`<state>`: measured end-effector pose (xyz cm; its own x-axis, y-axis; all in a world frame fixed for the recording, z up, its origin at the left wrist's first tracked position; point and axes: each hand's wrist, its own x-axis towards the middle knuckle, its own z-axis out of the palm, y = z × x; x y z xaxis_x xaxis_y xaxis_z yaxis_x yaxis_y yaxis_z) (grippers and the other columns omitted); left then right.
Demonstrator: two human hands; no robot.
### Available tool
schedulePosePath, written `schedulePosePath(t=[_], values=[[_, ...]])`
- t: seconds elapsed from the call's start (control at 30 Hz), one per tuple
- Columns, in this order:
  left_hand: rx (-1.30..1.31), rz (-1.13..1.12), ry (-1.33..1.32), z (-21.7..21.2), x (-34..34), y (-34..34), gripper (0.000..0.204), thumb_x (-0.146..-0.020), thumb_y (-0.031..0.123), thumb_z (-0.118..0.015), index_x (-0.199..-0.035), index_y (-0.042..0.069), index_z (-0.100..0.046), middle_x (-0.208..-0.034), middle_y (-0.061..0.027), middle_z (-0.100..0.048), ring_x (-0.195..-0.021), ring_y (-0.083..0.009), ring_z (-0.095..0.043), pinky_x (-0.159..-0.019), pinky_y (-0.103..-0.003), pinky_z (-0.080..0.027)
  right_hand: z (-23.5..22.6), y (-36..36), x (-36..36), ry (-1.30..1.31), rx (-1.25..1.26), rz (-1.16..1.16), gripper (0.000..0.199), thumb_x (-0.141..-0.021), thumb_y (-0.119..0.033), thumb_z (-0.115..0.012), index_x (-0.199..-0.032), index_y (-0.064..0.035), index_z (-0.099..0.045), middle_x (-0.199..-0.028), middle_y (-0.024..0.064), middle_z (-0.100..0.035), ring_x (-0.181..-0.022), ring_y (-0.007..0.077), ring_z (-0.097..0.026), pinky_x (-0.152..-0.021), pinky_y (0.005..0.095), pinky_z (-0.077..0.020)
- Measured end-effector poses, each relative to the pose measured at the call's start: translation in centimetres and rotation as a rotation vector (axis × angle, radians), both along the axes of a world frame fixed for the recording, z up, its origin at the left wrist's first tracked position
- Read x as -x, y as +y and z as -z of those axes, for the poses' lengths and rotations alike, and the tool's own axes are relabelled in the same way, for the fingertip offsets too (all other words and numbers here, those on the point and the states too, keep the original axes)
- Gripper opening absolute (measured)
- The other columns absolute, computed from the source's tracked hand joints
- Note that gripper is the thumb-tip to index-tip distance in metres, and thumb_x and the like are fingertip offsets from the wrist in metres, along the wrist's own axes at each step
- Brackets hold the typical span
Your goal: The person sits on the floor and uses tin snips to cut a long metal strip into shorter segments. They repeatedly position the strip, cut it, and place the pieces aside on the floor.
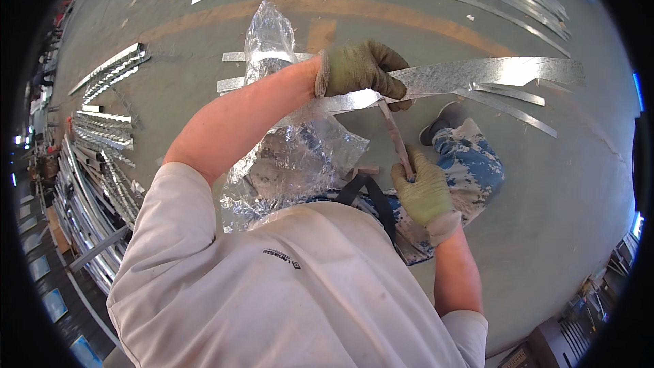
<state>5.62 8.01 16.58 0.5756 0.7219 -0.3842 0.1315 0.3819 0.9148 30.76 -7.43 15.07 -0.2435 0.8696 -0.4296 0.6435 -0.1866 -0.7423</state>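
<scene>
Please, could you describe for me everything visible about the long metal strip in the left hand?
The metal strip is long, flat and narrow, silvery grey with a mottled, galvanised-looking surface and bright glare. It slants across the picture, higher at its right end. The gloved left hand grips it, hiding part. A thin bar in the gloved right hand reaches up to its lower edge; contact is unclear.

A smooth grey-green floor (558, 163) bears a faded orange painted stripe (381, 5); narrow bluish-white light (638, 90) glows far right.

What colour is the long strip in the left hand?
The long strip is shiny silver-grey, best seen in the head view.
</scene>
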Motion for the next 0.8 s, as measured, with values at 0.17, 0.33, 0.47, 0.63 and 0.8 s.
schedulePosePath(t=[0.17,0.33,0.47,0.63,0.8], values=[[0.079,-0.034,0.016,0.1,-0.5,0.3,0.040,-0.097,0.001,-0.088,-0.135,-0.008,-0.079,-0.115,-0.0180,-0.086,-0.108,-0.0231,-0.084,-0.096,-0.036,-0.069,0.5,1.4,-1.2,0.176,0.187,-0.028,0.040,-0.106,-0.020,-0.073,-0.139,0.0010,-0.070,-0.107,0.0267,-0.079,-0.097,0.0427,-0.076,-0.090,0.0436,-0.0596],[0.140,-0.046,0.093,0.7,-1.0,0.9,0.041,-0.097,0.002,-0.088,-0.136,-0.007,-0.079,-0.115,-0.0175,-0.086,-0.106,-0.0231,-0.084,-0.095,-0.037,-0.069,2.1,2.7,-2.4,0.386,0.303,-0.069,0.038,-0.106,-0.019,-0.076,-0.138,-0.0010,-0.073,-0.099,0.0120,-0.075,-0.088,0.0238,-0.068,-0.085,0.0383,-0.0569],[0.238,-0.069,0.110,0.9,-1.5,1.5,0.041,-0.097,0.003,-0.088,-0.136,-0.008,-0.078,-0.116,-0.0173,-0.086,-0.105,-0.0224,-0.084,-0.096,-0.037,-0.068,4.2,3.6,-3.6,0.525,0.525,-0.085,0.042,-0.104,-0.016,-0.079,-0.142,-0.0014,-0.073,-0.095,0.0018,-0.070,-0.079,0.0100,-0.062,-0.071,0.0310,-0.0522],[0.238,-0.052,0.139,1.9,-1.4,1.9,0.042,-0.096,0.004,-0.089,-0.136,-0.007,-0.079,-0.116,-0.0161,-0.087,-0.103,-0.0213,-0.084,-0.094,-0.036,-0.068,5.1,5.1,-3.8,0.870,1.001,-0.023,0.051,-0.099,-0.017,-0.084,-0.142,0.0055,-0.070,-0.093,0.0095,-0.074,-0.073,0.0173,-0.068,-0.063,0.0335,-0.0529],[0.191,0.016,0.120,2.0,-1.2,2.4,0.045,-0.097,0.004,-0.089,-0.139,-0.007,-0.078,-0.118,-0.0162,-0.087,-0.106,-0.0216,-0.083,-0.097,-0.037,-0.067,5.7,4.8,-4.0,1.154,1.169,-0.020,0.062,-0.096,-0.023,-0.088,-0.144,0.0099,-0.067,-0.095,0.0155,-0.076,-0.075,0.0228,-0.070,-0.061,0.0349,-0.0543]])
